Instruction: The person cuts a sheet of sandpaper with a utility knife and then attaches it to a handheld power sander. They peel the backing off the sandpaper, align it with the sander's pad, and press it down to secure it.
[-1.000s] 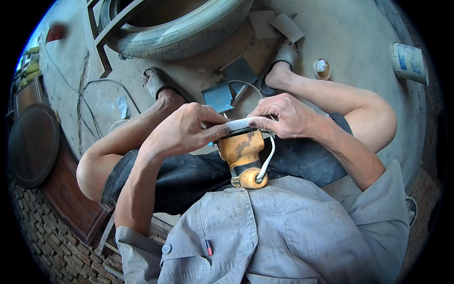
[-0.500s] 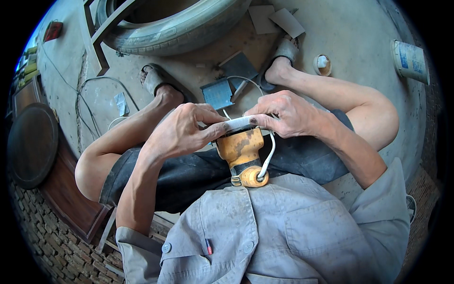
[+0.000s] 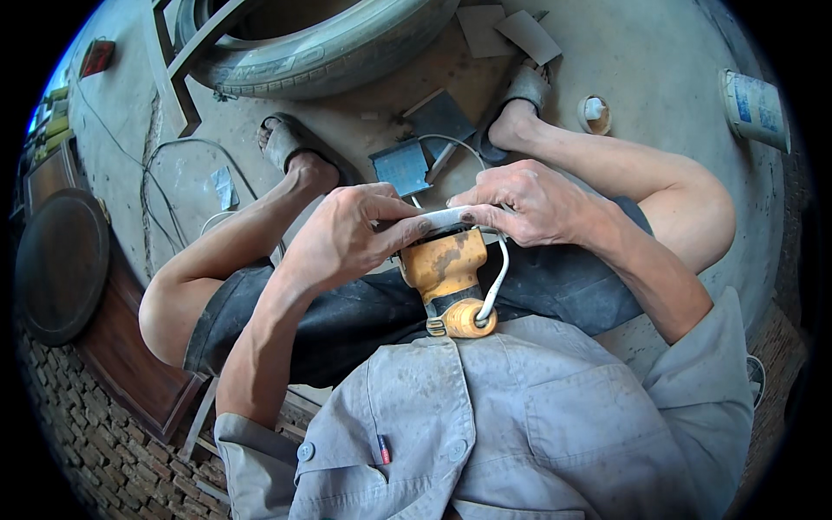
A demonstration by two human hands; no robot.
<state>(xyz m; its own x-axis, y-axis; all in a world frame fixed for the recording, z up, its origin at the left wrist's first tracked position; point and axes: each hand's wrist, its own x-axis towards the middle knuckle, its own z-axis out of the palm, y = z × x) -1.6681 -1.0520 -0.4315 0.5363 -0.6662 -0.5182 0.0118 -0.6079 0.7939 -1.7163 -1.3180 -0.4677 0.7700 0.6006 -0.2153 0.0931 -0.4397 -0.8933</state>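
A worn yellow electric sander (image 3: 446, 264) rests against my lap, its white-corded end toward my shirt and its flat pad facing away from me. Across the pad lies a whitish strip (image 3: 445, 218), probably sandpaper, slightly bowed. My left hand (image 3: 347, 230) pinches the strip's left end, thumb on the near side and fingers curled behind. The other end is pinched by my right hand (image 3: 530, 205), thumb against it and fingers bent over the far side. The fingertips behind the strip are partly hidden.
Beyond my hands, a blue sheet (image 3: 401, 168) and a dark sheet (image 3: 440, 121) lie on the floor between my feet. Farther off is a large tyre (image 3: 321, 65). A bucket (image 3: 756, 111) stands right, a round dark wooden panel (image 3: 62, 267) left. Loose cables (image 3: 149, 178) cross the floor.
Both hands keep their pinch on the whitish strip. The strip's right end sits a little higher, and the sander has shifted slightly to the right and up.
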